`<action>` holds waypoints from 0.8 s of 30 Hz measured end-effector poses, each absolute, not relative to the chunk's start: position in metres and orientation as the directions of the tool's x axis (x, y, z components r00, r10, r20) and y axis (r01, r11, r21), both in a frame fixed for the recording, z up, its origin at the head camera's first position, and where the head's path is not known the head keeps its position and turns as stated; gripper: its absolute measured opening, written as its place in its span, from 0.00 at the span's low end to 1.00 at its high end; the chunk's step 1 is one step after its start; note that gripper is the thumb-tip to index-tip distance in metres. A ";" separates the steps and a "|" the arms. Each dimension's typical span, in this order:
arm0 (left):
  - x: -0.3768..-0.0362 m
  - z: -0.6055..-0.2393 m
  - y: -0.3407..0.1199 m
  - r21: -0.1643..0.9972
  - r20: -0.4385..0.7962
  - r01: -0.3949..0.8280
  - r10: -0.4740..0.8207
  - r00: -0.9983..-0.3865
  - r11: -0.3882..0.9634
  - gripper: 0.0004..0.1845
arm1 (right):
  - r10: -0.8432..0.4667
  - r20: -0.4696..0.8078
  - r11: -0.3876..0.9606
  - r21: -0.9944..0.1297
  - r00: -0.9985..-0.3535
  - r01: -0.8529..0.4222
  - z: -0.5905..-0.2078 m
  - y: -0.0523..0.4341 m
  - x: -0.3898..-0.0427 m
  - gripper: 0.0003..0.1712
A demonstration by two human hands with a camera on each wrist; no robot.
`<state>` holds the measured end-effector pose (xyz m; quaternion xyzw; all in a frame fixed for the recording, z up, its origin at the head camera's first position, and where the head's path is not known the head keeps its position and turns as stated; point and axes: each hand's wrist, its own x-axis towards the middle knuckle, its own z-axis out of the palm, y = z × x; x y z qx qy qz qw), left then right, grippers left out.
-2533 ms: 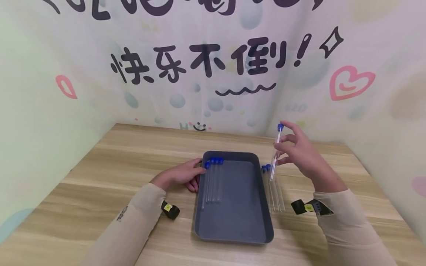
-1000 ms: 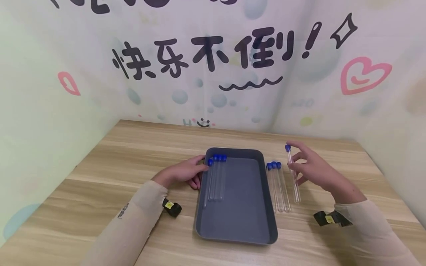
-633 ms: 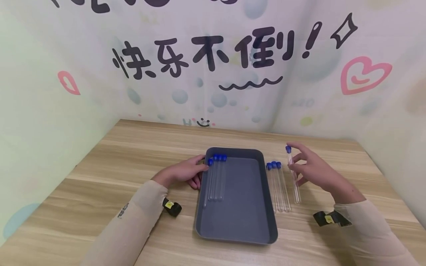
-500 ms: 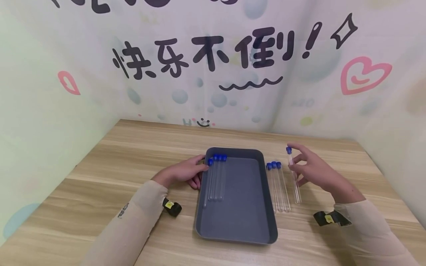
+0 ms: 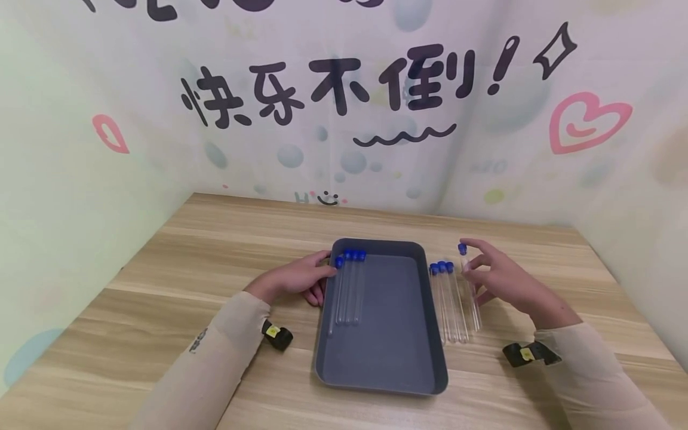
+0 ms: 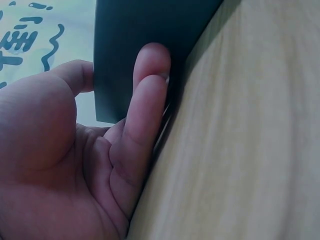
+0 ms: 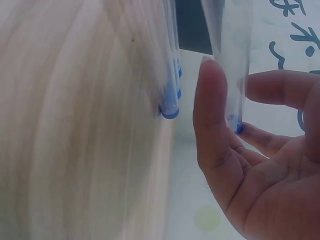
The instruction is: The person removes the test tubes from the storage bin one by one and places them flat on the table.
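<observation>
My right hand (image 5: 502,279) pinches a clear test tube (image 5: 475,307) with a blue cap, a fingertip at the cap. That tube is tilted and stands just right of several similar capped test tubes (image 5: 455,310) lying side by side along the tray's right wall. In the right wrist view the tube (image 7: 234,55) sits between thumb and fingers. My left hand (image 5: 295,278) holds the left wall of the grey tray (image 5: 398,340), thumb over the rim and fingers against the outside wall (image 6: 140,25). Inside the tray, several blue-capped tubes (image 5: 348,292) lie along its left side.
The wood-grain table (image 5: 177,286) reaches back to a printed cloth (image 5: 301,161) with black writing, which hangs behind and at the sides. Each wrist carries a black strap; the right one's black mount (image 5: 518,355) sticks out toward the tray.
My right hand has come down toward the table with the test tube. In the last half second it shifts slightly left, nearer the row of tubes. My left hand stays on the tray.
</observation>
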<state>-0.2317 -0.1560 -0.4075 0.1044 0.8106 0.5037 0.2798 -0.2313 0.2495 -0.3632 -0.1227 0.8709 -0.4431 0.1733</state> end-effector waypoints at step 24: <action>-0.235 -0.411 -0.156 0.870 -0.360 -0.125 0.440 -0.823 0.478 0.37 | -0.384 -0.265 0.573 -0.820 -0.884 -0.003 -0.378 0.254 -0.236 0.43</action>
